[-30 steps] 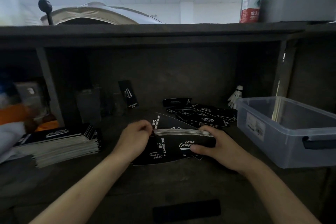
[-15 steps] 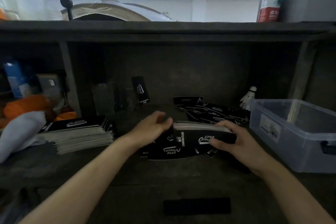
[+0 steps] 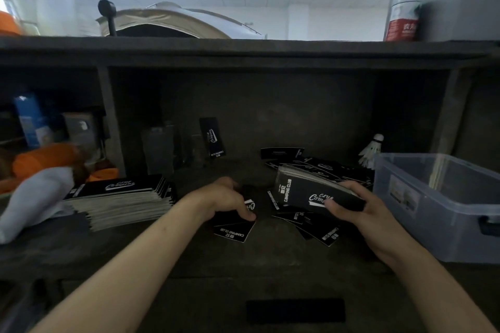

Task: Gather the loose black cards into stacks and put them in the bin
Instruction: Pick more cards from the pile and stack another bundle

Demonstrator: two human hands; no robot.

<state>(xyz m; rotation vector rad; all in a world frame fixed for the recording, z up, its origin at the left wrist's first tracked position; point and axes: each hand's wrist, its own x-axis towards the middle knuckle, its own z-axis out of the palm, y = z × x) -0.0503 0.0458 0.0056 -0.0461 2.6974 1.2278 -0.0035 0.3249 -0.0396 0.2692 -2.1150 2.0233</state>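
Though tilted, stack (image 3: 303, 192) within right hand (image 3: 354, 205)

CAMPING CLUB stands in white on the stack (image 3: 303, 192) in my right hand (image 3: 359, 205) (my thumb half covers the script logo beside it). The loose cards (image 3: 234, 232) under my left hand (image 3: 224, 197) carry the same words. The far-right bottle (image 3: 403, 8) has a red label with blurred Chinese characters.
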